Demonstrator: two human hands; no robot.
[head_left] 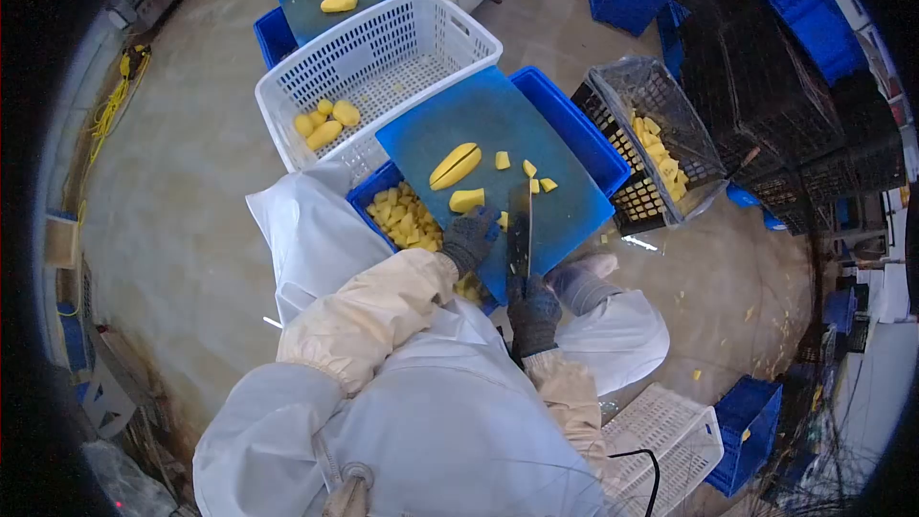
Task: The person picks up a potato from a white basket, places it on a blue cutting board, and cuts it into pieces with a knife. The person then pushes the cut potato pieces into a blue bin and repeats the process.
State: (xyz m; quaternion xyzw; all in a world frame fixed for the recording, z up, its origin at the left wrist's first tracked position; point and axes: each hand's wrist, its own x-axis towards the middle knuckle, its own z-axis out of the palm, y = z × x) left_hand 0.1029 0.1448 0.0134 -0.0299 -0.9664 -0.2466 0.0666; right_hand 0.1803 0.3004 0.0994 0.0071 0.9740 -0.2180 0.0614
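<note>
Gloved right hand grips knife, blade over blue board. Left hand beside blade, next to potato chunk. Split potato, cubes also on board. White basket beyond holds whole potatoes.

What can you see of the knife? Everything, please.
The knife has a long, broad, dark blade, metal by its look. The right grip is shut around its handle end, hiding most of it. The blade points away from the person, over the blue board, with cut yellow pieces near its tip. Whether its edge touches the board isn't clear.
</note>
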